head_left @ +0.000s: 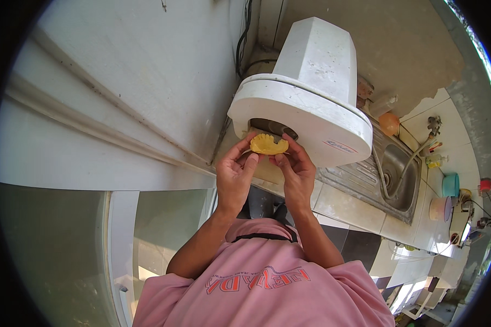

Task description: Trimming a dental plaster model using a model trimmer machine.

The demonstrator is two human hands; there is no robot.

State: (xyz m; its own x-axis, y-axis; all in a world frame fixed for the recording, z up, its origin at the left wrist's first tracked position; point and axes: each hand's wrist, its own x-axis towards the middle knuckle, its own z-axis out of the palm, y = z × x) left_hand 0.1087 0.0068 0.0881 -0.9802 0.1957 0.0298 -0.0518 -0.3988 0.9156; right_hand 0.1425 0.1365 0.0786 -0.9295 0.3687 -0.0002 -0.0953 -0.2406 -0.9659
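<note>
A yellow dental cast [268,145], curved with tooth shapes along its upper edge, is held level in front of a white dental model trimmer [305,117]. My left hand [234,177] grips its left end between thumb and fingers. On the other end, my right hand [296,177] has a similar pinch, the thumb at the near side. Just beyond the cast is the machine's dark opening [274,127], with part of a round disc visible inside. Whether the cast touches anything in the opening I cannot tell.
Right of the machine, a steel sink [388,207] with a hose [406,169] is set into a tiled counter [343,210]. An orange ball-like thing [389,123], a teal cup [450,185] and a pink-rimmed tub [440,209] stand around it. A large white panel [131,82] rises at left.
</note>
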